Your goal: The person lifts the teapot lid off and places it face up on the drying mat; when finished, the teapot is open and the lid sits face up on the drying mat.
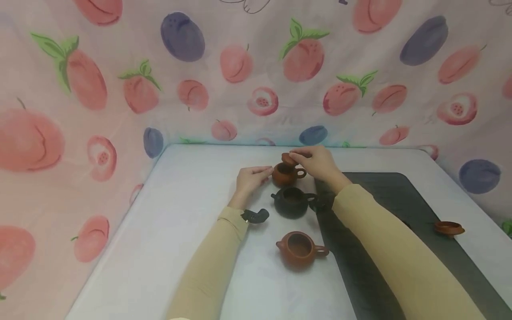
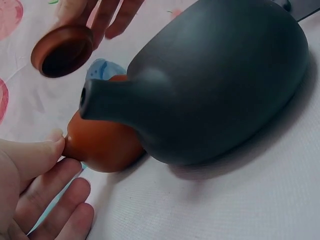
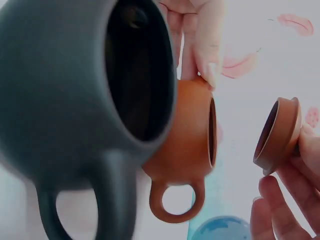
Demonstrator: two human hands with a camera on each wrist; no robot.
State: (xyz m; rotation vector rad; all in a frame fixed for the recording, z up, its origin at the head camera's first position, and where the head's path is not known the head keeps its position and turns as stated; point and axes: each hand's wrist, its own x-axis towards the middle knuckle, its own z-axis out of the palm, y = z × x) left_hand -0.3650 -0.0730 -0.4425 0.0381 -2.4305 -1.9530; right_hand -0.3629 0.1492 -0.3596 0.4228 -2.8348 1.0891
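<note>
At the back of the row is a small orange-brown clay teapot (image 1: 285, 178), its top open. My left hand (image 1: 249, 181) pinches its short spout between thumb and forefinger, as the left wrist view shows. Tilted just above the opening is a teapot lid (image 3: 280, 134) of the same clay, its hollow underside showing in both wrist views. My right hand (image 1: 320, 163) pinches this lid by its top. A black teapot (image 1: 291, 210) without a lid stands right in front, looming large in both wrist views. Nearest me is a reddish-brown teapot (image 1: 298, 261), also uncovered.
A dark grey mat (image 1: 372, 180) covers the right part of the white table (image 1: 160, 249). On the mat's right edge lies another brown lid (image 1: 450, 228), upside down. My right sleeve (image 1: 384, 240) crosses over the mat. Fruit-printed cloth (image 1: 256, 53) hangs behind the table.
</note>
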